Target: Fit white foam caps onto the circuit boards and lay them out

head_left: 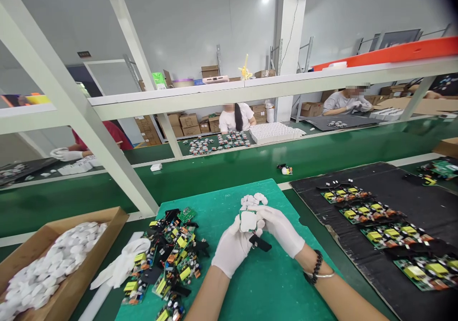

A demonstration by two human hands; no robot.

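Both hands wear white gloves and meet over the green mat [279, 273]. My left hand [232, 247] is closed around a small circuit board whose upper side is covered by a white pad [248, 221]. A black flap [260, 243] sticks out from the board's lower right. My right hand [277, 225] grips the same board from the right, its fingers at the top and side edge. Just beyond the fingers lie several white pads [254, 199]. To the left is a heap of circuit boards [179, 249] with yellow, black and green parts.
A cardboard box [118, 216] of white pads stands at left, beside a loose white glove [125, 261]. Rows of boards lie on a black sheet [343, 244] at right. A green conveyor [214, 168] and a shelf frame [136, 187] run across. Several people work beyond.
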